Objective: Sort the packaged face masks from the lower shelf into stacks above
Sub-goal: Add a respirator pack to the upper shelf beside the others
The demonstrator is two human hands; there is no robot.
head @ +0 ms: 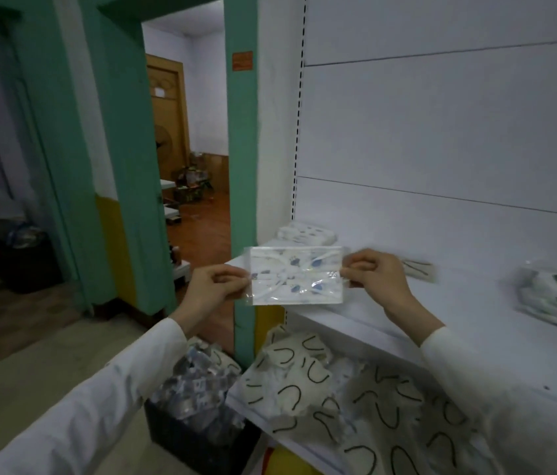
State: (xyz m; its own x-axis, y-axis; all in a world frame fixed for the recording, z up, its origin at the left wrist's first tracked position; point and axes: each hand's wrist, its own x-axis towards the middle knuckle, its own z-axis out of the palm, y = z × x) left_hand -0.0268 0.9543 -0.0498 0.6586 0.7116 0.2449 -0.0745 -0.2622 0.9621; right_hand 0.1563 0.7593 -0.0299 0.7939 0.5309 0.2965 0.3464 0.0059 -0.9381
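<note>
Shelves: the upper shelf [458, 303] carries a blue-print stack [306, 233] at back left, and loose masks [338, 389] heap on the lower shelf [240, 404]. Held flat in front of that stack is the packaged mask [297, 275] with a similar blue print, probably for a pattern check. The left hand [212, 286] and right hand [376, 275] each pinch one short edge.

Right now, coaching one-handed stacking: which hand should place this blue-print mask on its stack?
Probably right: right hand pinches the mask over the upper shelf, nearer the matching stack; left hand is off its end.
</note>
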